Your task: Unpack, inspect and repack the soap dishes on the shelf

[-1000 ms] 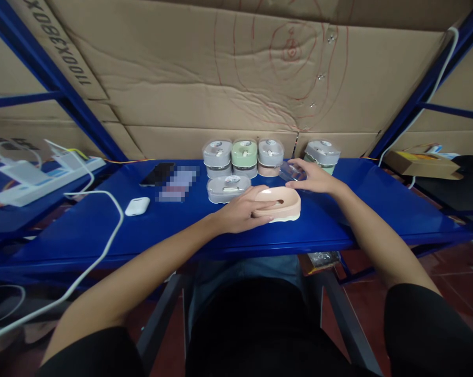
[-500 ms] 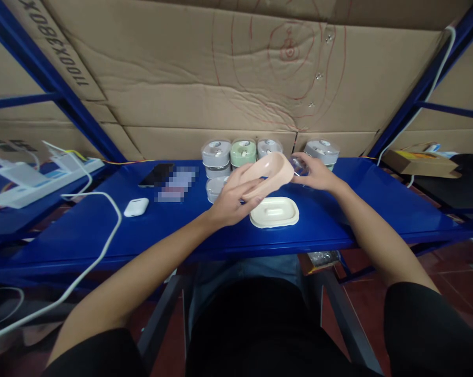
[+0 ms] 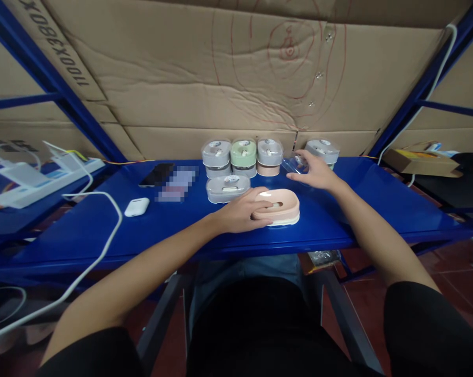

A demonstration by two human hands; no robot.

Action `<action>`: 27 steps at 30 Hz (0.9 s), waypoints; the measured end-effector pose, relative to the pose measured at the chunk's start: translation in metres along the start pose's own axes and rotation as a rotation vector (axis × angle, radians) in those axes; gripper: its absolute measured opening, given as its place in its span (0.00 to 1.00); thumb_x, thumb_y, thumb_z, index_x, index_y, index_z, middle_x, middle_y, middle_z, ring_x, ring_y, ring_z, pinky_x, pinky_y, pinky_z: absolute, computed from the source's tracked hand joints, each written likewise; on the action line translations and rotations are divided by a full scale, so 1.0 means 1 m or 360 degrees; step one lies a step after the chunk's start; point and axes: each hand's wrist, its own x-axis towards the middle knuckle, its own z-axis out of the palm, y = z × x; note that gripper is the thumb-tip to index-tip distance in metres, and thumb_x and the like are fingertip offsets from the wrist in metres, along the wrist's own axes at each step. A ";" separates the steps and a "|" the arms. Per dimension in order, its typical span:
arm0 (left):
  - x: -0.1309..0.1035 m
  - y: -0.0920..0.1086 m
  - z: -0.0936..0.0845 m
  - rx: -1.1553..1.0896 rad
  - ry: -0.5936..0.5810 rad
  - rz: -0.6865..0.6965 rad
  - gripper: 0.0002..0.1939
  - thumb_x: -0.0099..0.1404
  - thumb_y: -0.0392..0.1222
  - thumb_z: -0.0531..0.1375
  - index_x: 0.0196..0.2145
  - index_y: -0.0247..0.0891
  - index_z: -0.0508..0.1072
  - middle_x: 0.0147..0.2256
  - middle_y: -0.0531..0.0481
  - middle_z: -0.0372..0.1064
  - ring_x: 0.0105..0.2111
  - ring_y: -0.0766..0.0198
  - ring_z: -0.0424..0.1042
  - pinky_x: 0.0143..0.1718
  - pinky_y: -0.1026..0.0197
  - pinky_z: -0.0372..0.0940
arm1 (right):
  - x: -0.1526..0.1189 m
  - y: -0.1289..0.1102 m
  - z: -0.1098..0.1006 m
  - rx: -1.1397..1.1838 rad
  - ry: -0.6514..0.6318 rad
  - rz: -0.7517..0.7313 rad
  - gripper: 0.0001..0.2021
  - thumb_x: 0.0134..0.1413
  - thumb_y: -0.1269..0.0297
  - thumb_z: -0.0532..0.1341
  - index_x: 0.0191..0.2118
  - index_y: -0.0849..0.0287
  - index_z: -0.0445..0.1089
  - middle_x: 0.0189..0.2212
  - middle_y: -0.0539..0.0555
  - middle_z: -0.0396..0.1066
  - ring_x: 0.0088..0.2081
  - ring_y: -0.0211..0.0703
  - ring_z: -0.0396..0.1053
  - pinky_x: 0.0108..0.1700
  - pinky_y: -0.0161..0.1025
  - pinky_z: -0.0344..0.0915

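Observation:
My left hand (image 3: 244,211) grips the left end of a pink oval dish (image 3: 289,200), its fingers reaching over the rim and inside. A slot shows in the dish's floor. The dish sits on a cream oval base (image 3: 283,222), whose edge peeks out below it. Farther back and to the right, my right hand (image 3: 315,170) holds a clear plastic cover (image 3: 293,163) between thumb and fingers, just above the blue table. Beside my left hand stands a grey lidded box (image 3: 226,189), oval with a clear top.
Stacked lidded boxes in grey, green (image 3: 243,152) and pink line the back, with another stack (image 3: 323,151) at the right. On the left lie a white earphone case (image 3: 136,207), a dark phone (image 3: 156,175) and a power strip (image 3: 43,183) with a white cable. Cardboard (image 3: 181,68) walls the rear.
My left hand has lowered the pink dish from a tilted position in the air onto the cream base. My right hand stays nearly in place with the clear cover.

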 end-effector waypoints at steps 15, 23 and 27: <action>0.003 0.000 0.007 -0.0122 0.0142 -0.0002 0.32 0.73 0.53 0.71 0.71 0.46 0.76 0.74 0.36 0.66 0.75 0.39 0.66 0.78 0.34 0.62 | 0.000 -0.003 0.004 -0.0080 -0.0001 -0.0076 0.49 0.52 0.33 0.76 0.72 0.59 0.70 0.64 0.70 0.80 0.57 0.73 0.81 0.61 0.70 0.78; 0.003 0.000 0.007 -0.0113 0.0149 0.0022 0.34 0.72 0.54 0.72 0.71 0.46 0.75 0.75 0.37 0.66 0.75 0.39 0.66 0.78 0.32 0.62 | -0.001 -0.004 0.005 -0.0070 -0.0016 -0.0062 0.49 0.51 0.34 0.76 0.71 0.60 0.70 0.62 0.71 0.80 0.57 0.73 0.82 0.61 0.70 0.79; 0.002 -0.001 0.009 -0.0066 0.0168 0.0035 0.35 0.71 0.53 0.72 0.71 0.42 0.75 0.75 0.34 0.65 0.75 0.38 0.66 0.77 0.33 0.63 | -0.001 -0.006 0.005 -0.0071 -0.0032 -0.0057 0.49 0.52 0.34 0.76 0.72 0.60 0.70 0.64 0.72 0.79 0.58 0.74 0.81 0.62 0.70 0.78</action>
